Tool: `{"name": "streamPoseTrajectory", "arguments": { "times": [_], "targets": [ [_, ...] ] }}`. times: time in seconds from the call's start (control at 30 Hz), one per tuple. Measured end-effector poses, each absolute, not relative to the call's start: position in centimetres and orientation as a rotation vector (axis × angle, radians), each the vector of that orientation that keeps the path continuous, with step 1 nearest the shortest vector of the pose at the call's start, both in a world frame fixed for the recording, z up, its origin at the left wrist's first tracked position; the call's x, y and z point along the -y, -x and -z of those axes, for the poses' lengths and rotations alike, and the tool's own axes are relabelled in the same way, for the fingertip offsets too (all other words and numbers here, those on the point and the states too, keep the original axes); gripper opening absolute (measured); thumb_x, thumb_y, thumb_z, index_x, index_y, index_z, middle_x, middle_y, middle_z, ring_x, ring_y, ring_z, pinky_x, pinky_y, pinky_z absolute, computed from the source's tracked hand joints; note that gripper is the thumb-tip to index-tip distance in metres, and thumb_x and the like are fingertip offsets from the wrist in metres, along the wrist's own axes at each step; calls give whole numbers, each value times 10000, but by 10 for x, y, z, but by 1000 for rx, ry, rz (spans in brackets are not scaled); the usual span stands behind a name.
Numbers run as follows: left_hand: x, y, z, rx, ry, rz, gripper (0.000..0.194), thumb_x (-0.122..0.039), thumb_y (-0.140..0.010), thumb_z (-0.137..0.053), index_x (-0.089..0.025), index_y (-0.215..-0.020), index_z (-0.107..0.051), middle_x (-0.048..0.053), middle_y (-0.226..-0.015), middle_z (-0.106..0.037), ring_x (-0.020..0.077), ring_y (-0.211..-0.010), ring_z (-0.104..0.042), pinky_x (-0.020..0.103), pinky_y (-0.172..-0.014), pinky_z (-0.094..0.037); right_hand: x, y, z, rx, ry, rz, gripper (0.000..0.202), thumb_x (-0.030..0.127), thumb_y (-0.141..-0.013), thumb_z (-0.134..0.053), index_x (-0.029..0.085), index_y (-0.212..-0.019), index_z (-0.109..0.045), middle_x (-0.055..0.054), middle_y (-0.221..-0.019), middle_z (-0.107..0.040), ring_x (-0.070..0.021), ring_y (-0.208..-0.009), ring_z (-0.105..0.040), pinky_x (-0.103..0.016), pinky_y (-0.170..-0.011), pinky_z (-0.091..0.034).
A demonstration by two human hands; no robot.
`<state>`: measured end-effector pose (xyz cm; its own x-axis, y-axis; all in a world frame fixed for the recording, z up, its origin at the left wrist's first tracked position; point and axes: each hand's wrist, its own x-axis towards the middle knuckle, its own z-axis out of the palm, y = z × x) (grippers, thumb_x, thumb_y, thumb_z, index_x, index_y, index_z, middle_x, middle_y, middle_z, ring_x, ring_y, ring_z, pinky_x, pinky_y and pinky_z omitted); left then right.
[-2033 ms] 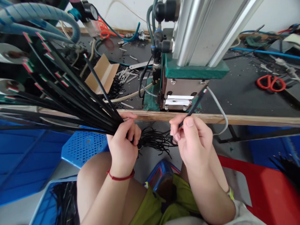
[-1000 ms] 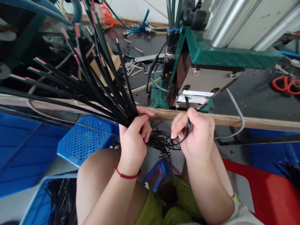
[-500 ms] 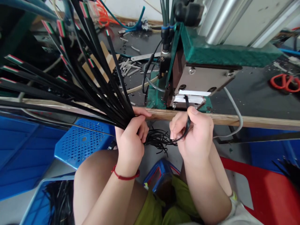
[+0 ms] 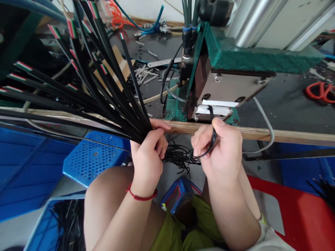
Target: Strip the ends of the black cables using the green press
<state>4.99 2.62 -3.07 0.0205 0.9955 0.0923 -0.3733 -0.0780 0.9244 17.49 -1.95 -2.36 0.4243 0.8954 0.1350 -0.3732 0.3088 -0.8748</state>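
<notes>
My left hand is wrapped round a bundle of black cables. Their upper ends fan out to the upper left and show red, white and green wires. Thin black tails of the bundle hang out on the right side of that hand. My right hand pinches one black cable between thumb and fingers. The tip of this cable lies at the white-edged slot of a press machine with a green frame. The cable's other end curves back towards the tails.
Cut grey sleeve pieces lie on the dark bench, left of the machine. Red-handled scissors are at the right. A blue stool and a blue crate with black cables stand below. Another stool is between the knees.
The whole view has shifted slightly, so everything appears a little further right. Both hands keep their holds, and the cable tip remains at the slot.
</notes>
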Motion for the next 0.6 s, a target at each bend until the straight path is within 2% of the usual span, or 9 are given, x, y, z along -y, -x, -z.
{"name": "streamPoseTrajectory", "arguments": {
  "times": [0.33,0.6],
  "targets": [
    [-26,-50,32,-850,-974,-1395,164,-129,-894,-656,-185,-783,-763,-81,-461,-322,85,-348,-287,272,-428,-228,20,-175,23,685,882,-947,516,408,-1027,-643,254,-547,-753,-6,-465,-597,-101,-391,-462,-305,-424,-262],
    [-25,-49,31,-855,-970,-1392,159,-151,-899,-669,-190,-778,-764,-79,-463,-324,85,-354,-278,275,-432,-232,20,-175,23,705,915,-934,533,450,-1028,-655,253,-535,-703,5,-460,-566,-104,-395,-450,-300,-431,-291]
  ]
}}
